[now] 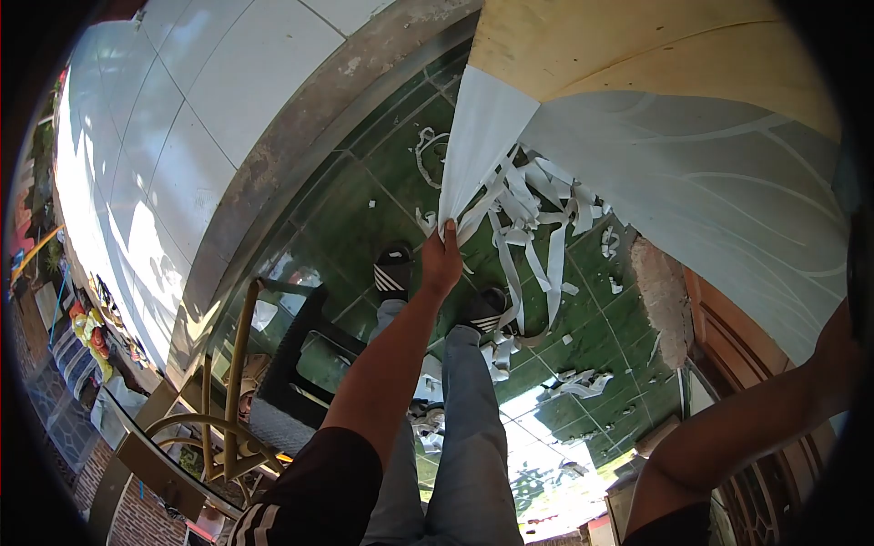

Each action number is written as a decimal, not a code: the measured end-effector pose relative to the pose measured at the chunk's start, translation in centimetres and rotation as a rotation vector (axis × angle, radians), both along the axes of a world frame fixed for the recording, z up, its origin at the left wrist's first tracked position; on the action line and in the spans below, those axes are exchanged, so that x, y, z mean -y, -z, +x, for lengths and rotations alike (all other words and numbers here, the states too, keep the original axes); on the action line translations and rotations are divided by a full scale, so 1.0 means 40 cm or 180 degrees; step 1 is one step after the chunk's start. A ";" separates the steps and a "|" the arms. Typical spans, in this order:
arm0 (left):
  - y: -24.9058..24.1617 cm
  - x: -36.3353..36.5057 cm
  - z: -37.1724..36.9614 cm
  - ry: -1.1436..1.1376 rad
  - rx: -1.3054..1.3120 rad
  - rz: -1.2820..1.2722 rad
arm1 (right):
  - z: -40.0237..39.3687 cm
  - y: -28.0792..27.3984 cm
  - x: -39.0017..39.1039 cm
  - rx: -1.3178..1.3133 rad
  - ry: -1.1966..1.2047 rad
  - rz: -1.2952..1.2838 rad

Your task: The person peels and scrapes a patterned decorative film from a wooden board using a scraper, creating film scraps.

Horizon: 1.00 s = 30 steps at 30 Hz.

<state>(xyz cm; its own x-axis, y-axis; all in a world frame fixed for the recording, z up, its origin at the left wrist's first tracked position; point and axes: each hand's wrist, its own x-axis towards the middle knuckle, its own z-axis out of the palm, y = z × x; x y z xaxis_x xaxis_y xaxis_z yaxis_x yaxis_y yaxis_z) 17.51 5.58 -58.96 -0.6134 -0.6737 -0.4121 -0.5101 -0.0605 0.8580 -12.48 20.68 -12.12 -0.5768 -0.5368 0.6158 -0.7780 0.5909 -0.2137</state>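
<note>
My left hand is closed, thumb and fingers pinching the gathered lower tip of a white sheet. The sheet joins a tan section above it. To the right spreads a large pale grey panel with curved white line patterns. My right hand is at the far right beside the grey panel, its fingers hidden in the dark edge of the view. Long white strips lie heaped and curled on the green floor behind and below my left hand.
My sandalled feet stand on the green tiled floor, among white scraps. A dark chair and a tan metal frame are at the left. A white-tiled ledge curves along the upper left; a brown wooden door is at the right.
</note>
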 end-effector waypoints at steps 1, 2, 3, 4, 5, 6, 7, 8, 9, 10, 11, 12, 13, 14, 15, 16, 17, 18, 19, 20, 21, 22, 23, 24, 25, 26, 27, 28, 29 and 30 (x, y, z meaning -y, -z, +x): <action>0.009 -0.001 0.007 0.0010 0.0050 0.0020 | -0.016 -0.022 -0.021 0.0018 -0.0340 0.0283; 0.019 0.001 0.014 0.0021 0.0099 0.0042 | -0.028 -0.019 -0.038 -0.0026 -0.0434 0.0238; 0.024 0.003 0.021 0.0032 0.0158 0.0065 | -0.029 -0.012 -0.022 -0.0070 -0.0529 0.0195; 0.029 0.003 0.026 0.0072 0.0304 0.0086 | -0.033 0.014 -0.002 -0.0174 -0.0379 -0.0176; 0.034 0.005 0.030 0.0099 0.0452 0.0102 | -0.020 0.023 0.022 -0.0250 0.0193 -0.0270; 0.037 0.007 0.037 0.0123 0.0604 0.0118 | -0.003 0.033 0.061 -0.0269 0.0755 -0.0351; 0.050 0.005 0.051 0.0141 0.0609 0.0104 | 0.047 0.030 0.123 -0.0261 0.1754 -0.0134; 0.065 0.006 0.058 0.0164 0.0599 0.0086 | 0.057 0.024 0.113 -0.0637 0.1840 0.0412; 0.079 0.006 0.061 0.0189 0.0588 0.0072 | 0.067 0.017 0.103 -0.1064 0.1922 0.0923; 0.083 0.005 0.062 0.0170 0.0575 0.0053 | 0.031 -0.003 0.015 -0.1828 0.1029 0.1746; 0.083 0.004 0.063 0.0144 0.0565 0.0034 | -0.001 -0.015 -0.024 -0.2085 0.0375 0.2023; 0.086 0.005 0.066 0.0112 0.0558 0.0009 | -0.033 -0.028 -0.064 -0.2333 -0.0276 0.2308; 0.095 0.004 0.080 0.0143 0.0607 0.0014 | -0.059 -0.038 -0.071 -0.2098 -0.0612 0.2087; 0.105 0.007 0.091 0.0172 0.0643 0.0013 | -0.070 -0.047 -0.076 -0.1946 -0.0760 0.2008; 0.120 0.007 0.102 0.0209 0.0673 0.0013 | -0.079 -0.055 -0.076 -0.1794 -0.0907 0.1929; 0.146 0.003 0.122 0.0173 0.0656 0.0062 | -0.074 -0.063 -0.072 -0.1711 -0.0876 0.2008; 0.172 0.001 0.140 0.0133 0.0634 0.0102 | -0.067 -0.056 -0.060 -0.1515 -0.0817 0.1834; 0.197 -0.005 0.160 0.0091 0.0618 0.0148 | -0.059 -0.049 -0.047 -0.1324 -0.0764 0.1649; 0.209 -0.012 0.177 0.0071 0.0658 0.0128 | -0.043 -0.023 -0.013 -0.1007 -0.0684 0.1221; 0.223 -0.019 0.193 0.0051 0.0696 0.0109 | -0.046 -0.012 -0.005 -0.0718 -0.0709 0.0924; 0.223 -0.022 0.202 0.0029 0.0737 0.0091 | -0.048 -0.002 0.004 -0.0441 -0.0746 0.0607; 0.224 -0.024 0.212 0.0066 0.0810 0.0179 | -0.063 -0.005 -0.001 -0.0186 -0.0897 0.0421; 0.223 -0.027 0.223 0.0097 0.0884 0.0269 | -0.064 -0.008 0.000 -0.0099 -0.0906 0.0428; 0.230 -0.029 0.235 0.0139 0.0958 0.0357 | -0.065 -0.012 0.002 -0.0013 -0.0914 0.0435; 0.240 -0.028 0.240 0.0160 0.1009 0.0298 | -0.045 -0.019 0.004 -0.0097 -0.0772 0.0629; 0.250 -0.028 0.246 0.0170 0.1066 0.0239 | -0.043 -0.021 0.005 -0.0076 -0.0724 0.0657; 0.252 -0.030 0.254 0.0173 0.1128 0.0184 | -0.041 -0.024 0.006 -0.0055 -0.0676 0.0685; 0.251 -0.034 0.261 0.0148 0.1056 0.0155 | -0.052 -0.026 -0.004 0.0058 -0.0702 0.0547; 0.250 -0.035 0.265 0.0137 0.0970 0.0120 | -0.054 -0.026 -0.004 0.0111 -0.0692 0.0494; 0.258 -0.035 0.267 0.0120 0.0877 0.0077 | -0.055 -0.026 -0.003 0.0164 -0.0681 0.0439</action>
<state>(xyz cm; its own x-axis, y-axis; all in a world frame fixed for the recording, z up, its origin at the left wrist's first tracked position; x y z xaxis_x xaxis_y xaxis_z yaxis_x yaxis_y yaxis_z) 28.21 6.99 -69.28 -0.5004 -0.6405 -0.5826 -0.7262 -0.0559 0.6852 -14.67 20.80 -11.07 -0.4697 -0.7269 0.5011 -0.8786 0.4402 -0.1850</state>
